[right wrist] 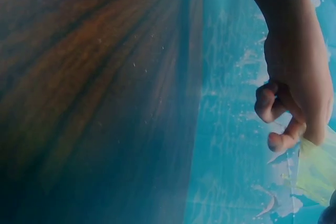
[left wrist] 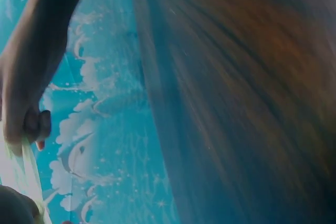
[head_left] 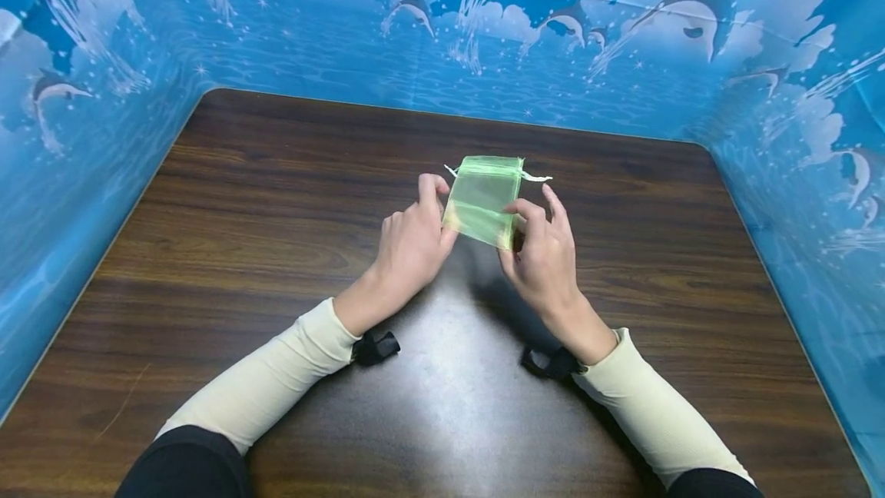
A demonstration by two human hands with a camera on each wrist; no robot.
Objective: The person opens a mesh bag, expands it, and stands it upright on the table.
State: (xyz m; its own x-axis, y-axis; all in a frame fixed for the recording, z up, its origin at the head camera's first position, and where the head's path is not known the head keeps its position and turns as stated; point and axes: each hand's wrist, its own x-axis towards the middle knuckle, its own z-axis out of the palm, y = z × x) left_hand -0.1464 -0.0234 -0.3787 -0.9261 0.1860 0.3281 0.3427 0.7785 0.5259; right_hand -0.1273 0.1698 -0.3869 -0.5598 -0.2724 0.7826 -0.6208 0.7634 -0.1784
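A small sheer green drawstring pouch (head_left: 482,202) is held up above the table, its shadow on the wood below. White drawstring ends stick out at both sides of its gathered top, which points away from me. My left hand (head_left: 412,238) pinches the lower left corner of the pouch. At the lower right corner, my right hand (head_left: 544,256) pinches it between thumb and fingers. Part of the pouch (left wrist: 30,174) shows at the left edge of the left wrist view. In the right wrist view, the pale green mesh (right wrist: 316,169) appears at the right, beside bent fingers.
Dark wood-grain table (head_left: 276,252) with rounded far corners lies under both hands. A blue curtain (head_left: 442,37) printed with dolphins and clouds surrounds it at the back and sides. Black straps (head_left: 376,347) with small devices sit at both wrists, by the cream sleeves.
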